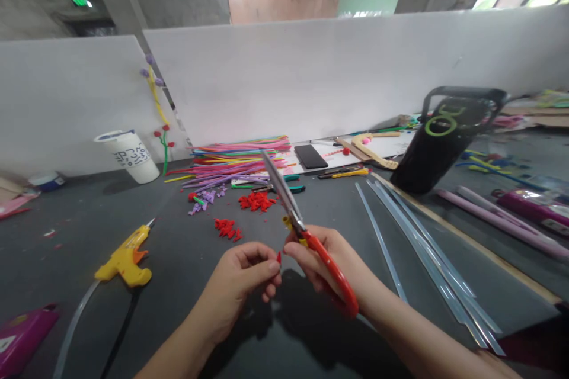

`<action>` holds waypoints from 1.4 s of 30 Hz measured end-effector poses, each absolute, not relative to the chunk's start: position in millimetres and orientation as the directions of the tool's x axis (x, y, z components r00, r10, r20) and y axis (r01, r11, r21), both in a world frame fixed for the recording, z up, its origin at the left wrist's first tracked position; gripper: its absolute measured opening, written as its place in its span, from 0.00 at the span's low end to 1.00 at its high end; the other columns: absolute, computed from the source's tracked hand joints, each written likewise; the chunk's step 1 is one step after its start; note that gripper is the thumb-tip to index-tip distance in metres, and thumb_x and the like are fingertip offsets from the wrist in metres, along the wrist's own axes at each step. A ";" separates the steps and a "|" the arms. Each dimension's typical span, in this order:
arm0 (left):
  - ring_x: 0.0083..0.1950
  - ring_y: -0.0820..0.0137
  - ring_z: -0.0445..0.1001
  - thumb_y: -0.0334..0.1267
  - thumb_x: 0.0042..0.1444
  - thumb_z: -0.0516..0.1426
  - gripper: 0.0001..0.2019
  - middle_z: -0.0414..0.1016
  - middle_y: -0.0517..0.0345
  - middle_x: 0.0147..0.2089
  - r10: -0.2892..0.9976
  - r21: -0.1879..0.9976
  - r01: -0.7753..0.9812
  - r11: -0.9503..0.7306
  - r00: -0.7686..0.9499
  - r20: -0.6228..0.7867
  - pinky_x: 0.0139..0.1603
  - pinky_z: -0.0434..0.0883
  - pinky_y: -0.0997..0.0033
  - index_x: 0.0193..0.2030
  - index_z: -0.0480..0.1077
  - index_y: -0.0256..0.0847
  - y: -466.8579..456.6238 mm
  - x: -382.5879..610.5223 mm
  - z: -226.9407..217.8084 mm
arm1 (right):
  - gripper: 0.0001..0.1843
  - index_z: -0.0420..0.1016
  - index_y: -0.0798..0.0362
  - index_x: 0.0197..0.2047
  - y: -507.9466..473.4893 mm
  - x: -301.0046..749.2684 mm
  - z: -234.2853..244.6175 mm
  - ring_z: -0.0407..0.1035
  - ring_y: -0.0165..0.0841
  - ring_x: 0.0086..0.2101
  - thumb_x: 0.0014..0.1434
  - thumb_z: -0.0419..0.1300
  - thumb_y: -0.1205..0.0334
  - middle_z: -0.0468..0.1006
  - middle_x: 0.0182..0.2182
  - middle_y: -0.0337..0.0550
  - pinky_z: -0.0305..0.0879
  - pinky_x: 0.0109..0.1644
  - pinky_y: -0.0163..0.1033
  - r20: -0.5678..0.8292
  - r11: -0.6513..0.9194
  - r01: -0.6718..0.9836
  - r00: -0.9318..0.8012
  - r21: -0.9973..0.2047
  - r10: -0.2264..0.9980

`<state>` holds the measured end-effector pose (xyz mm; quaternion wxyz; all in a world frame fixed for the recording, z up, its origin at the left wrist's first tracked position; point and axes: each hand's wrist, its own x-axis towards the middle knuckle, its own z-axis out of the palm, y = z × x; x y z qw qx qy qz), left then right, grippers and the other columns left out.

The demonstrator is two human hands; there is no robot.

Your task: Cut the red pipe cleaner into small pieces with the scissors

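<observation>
Low over the dark table, my left hand pinches a small red piece, perhaps a bit of pipe cleaner, between thumb and fingers. My right hand is closed round red-handled scissors, whose blades point up and away to the left and look closed. The fingertips of both hands are near each other but apart. Just beyond the hands lie two heaps of short red pieces, with a heap of purple pieces to their left.
Behind the heaps lie a bundle of coloured pipe cleaners, pliers and a phone. A yellow glue gun and a white cup are on the left. Clear glue sticks and a black bottle are on the right.
</observation>
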<state>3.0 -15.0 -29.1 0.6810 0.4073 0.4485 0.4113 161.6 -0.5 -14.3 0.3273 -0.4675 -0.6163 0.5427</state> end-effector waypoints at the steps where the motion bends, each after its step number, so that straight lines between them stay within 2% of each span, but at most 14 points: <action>1: 0.18 0.79 0.65 0.34 0.44 0.59 0.04 0.70 0.61 0.19 0.943 0.932 -0.209 0.296 0.220 -0.250 0.19 0.61 0.81 0.25 0.68 0.35 -14.7 2.4 -27.9 | 0.13 0.61 0.54 0.24 -0.7 162.8 -13.5 0.51 0.21 0.13 0.51 0.52 0.53 0.56 0.12 0.28 0.47 0.15 0.27 -0.072 0.007 0.239 -0.320 -0.971 0.945; 4: 0.20 0.79 0.66 0.33 0.43 0.60 0.04 0.71 0.61 0.20 0.978 0.941 -0.273 0.199 0.123 -0.172 0.21 0.62 0.82 0.25 0.69 0.36 -14.1 0.8 -23.6 | 0.10 0.61 0.53 0.28 -4.9 166.2 -12.1 0.52 0.23 0.17 0.51 0.53 0.54 0.58 0.16 0.30 0.50 0.19 0.28 0.045 0.156 0.387 -0.281 -0.909 0.959; 8: 0.20 0.80 0.66 0.30 0.44 0.59 0.02 0.72 0.61 0.21 0.992 0.916 -0.381 0.126 0.042 -0.119 0.22 0.63 0.82 0.25 0.69 0.36 -15.5 -0.1 -20.7 | 0.07 0.59 0.51 0.28 -15.9 166.5 -19.6 0.54 0.25 0.19 0.49 0.54 0.58 0.62 0.18 0.31 0.51 0.23 0.30 0.139 0.319 0.636 -0.317 -0.703 0.938; 12: 0.21 0.81 0.65 0.27 0.46 0.57 0.03 0.71 0.63 0.21 0.998 0.882 -0.468 0.054 -0.014 -0.068 0.22 0.63 0.84 0.24 0.69 0.36 -17.2 0.4 -21.0 | 0.11 0.59 0.52 0.29 -22.9 164.6 -34.7 0.59 0.29 0.21 0.49 0.54 0.53 0.66 0.22 0.37 0.50 0.24 0.32 0.179 0.358 0.782 -0.311 -0.510 0.933; 15: 0.21 0.82 0.65 0.26 0.46 0.57 0.04 0.69 0.64 0.22 0.998 0.870 -0.492 0.025 -0.034 -0.047 0.22 0.63 0.84 0.24 0.70 0.36 -17.2 1.3 -21.3 | 0.13 0.60 0.52 0.29 -24.4 163.4 -40.6 0.62 0.32 0.22 0.50 0.51 0.51 0.68 0.23 0.40 0.50 0.24 0.33 0.171 0.360 0.828 -0.317 -0.430 0.933; 24: 0.21 0.81 0.64 0.29 0.45 0.59 0.01 0.69 0.63 0.23 0.995 0.851 -0.524 -0.029 -0.092 -0.022 0.22 0.63 0.84 0.27 0.71 0.37 -18.1 2.8 -22.0 | 0.14 0.59 0.52 0.28 -25.3 160.9 -40.4 0.64 0.34 0.22 0.53 0.49 0.49 0.69 0.22 0.40 0.49 0.24 0.35 0.168 0.368 0.855 -0.328 -0.366 0.930; 35: 0.23 0.82 0.64 0.27 0.48 0.56 0.03 0.69 0.63 0.24 0.995 0.864 -0.501 -0.054 -0.099 0.004 0.24 0.63 0.84 0.27 0.70 0.37 -18.3 -0.4 -25.2 | 0.14 0.59 0.52 0.28 -23.4 158.6 -47.2 0.65 0.33 0.21 0.54 0.48 0.50 0.70 0.22 0.40 0.50 0.23 0.34 0.208 0.398 0.855 -0.345 -0.332 0.915; 42: 0.23 0.81 0.64 0.27 0.48 0.56 0.03 0.69 0.62 0.24 0.993 0.866 -0.496 -0.067 -0.122 0.007 0.24 0.64 0.83 0.28 0.70 0.37 -17.9 0.2 -25.3 | 0.15 0.60 0.52 0.29 -22.3 156.7 -48.1 0.66 0.36 0.22 0.53 0.48 0.48 0.71 0.23 0.41 0.51 0.23 0.35 0.217 0.395 0.865 -0.340 -0.310 0.915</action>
